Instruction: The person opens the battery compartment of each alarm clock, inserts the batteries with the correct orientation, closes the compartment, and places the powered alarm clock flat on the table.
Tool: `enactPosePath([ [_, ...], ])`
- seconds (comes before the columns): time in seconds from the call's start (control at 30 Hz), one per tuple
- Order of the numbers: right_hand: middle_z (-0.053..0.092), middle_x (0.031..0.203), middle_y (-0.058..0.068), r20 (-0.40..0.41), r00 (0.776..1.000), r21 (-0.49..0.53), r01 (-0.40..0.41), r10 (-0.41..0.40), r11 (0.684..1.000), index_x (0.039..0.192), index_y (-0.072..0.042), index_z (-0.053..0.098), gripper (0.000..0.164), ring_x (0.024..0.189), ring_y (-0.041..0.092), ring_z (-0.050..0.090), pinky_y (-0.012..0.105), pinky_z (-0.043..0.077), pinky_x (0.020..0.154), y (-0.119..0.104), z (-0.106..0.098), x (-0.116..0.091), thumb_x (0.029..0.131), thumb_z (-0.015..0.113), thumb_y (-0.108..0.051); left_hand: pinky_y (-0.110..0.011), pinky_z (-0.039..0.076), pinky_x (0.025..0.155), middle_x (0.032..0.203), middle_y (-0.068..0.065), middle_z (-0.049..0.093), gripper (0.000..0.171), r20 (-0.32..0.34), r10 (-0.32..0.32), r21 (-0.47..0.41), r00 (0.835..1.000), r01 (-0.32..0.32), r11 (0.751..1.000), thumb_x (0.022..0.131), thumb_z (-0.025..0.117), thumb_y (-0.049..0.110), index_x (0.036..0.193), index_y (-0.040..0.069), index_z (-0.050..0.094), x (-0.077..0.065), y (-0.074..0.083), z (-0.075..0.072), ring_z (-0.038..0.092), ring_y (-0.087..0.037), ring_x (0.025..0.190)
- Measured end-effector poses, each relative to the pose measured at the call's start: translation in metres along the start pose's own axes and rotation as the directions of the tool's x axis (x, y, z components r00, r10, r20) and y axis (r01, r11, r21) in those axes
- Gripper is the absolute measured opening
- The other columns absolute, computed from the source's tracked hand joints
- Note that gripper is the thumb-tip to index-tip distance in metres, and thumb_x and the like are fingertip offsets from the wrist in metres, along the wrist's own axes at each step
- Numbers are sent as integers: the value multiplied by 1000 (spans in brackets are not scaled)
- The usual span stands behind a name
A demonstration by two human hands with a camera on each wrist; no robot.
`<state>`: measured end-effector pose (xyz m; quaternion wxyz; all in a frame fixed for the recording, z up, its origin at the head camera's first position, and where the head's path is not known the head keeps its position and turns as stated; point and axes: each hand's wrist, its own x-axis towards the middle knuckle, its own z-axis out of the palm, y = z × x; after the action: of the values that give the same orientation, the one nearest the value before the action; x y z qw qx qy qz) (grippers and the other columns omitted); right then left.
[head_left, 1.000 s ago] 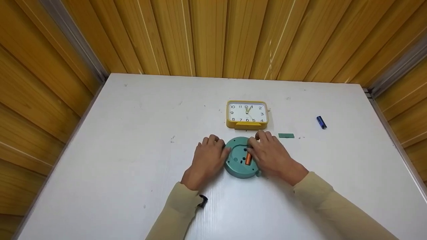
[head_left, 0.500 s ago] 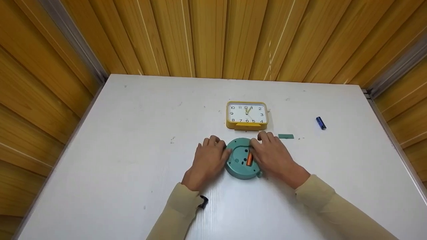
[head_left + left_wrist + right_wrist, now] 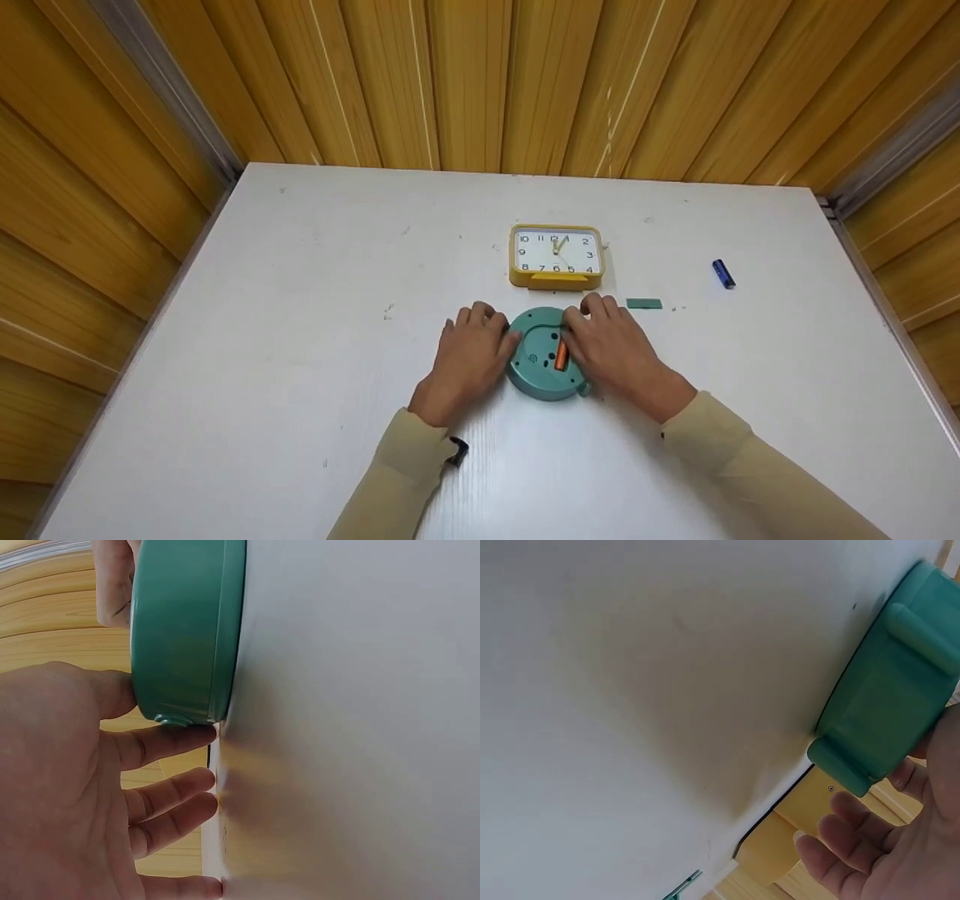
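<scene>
A round green alarm clock (image 3: 545,386) lies face down on the white table, its back upward. In its battery slot sits an orange battery (image 3: 561,355), whose far end is covered by my right fingers. My left hand (image 3: 471,352) grips the clock's left side, thumb on the back edge and index finger against the side in the left wrist view. My right hand (image 3: 611,349) reaches over the right edge, with thumb and index finger bent at the battery's far end. The right wrist view shows the clock's side with two green feet (image 3: 840,765); the fingertips at the battery are hidden there.
Just behind the green clock stands a yellow rectangular clock (image 3: 556,255). A small green battery cover (image 3: 643,304) lies to the right, and farther right a blue battery (image 3: 724,274). Wood-patterned panels (image 3: 465,82) border the table's far edge.
The green clock and both hands have shifted very slightly to the right. The orange battery keeps its place in the clock, and the other things on the table stay put.
</scene>
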<state>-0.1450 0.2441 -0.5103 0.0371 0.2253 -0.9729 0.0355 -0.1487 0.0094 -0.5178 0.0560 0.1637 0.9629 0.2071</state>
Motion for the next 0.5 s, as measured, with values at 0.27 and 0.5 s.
enactPosePath([
  [0.27, 50, 115, 18, -11, 1000, 17, -20, 20, 1000, 122, -5, 59, 24, 103, 35, 49, 46, 50, 86, -2, 0, -1, 109, 60, -25, -61, 40, 113, 138, -12, 56, 46, -25, 12, 8, 1000, -12, 1000, 113, 44, 45, 130, 9, 68, 1, 1, 0, 50, -31, 128],
  [0.5, 51, 118, 18, -42, 999, -19, 23, -24, 1000, 122, -6, 61, 25, 103, 34, 51, 46, 51, 88, 1, 0, -3, 109, 61, -27, -59, 42, 110, 138, -12, 56, 47, -17, 11, -1, 1000, -11, 1000, 113, 45, 45, 131, 9, 68, 0, 0, 0, 50, -31, 126],
])
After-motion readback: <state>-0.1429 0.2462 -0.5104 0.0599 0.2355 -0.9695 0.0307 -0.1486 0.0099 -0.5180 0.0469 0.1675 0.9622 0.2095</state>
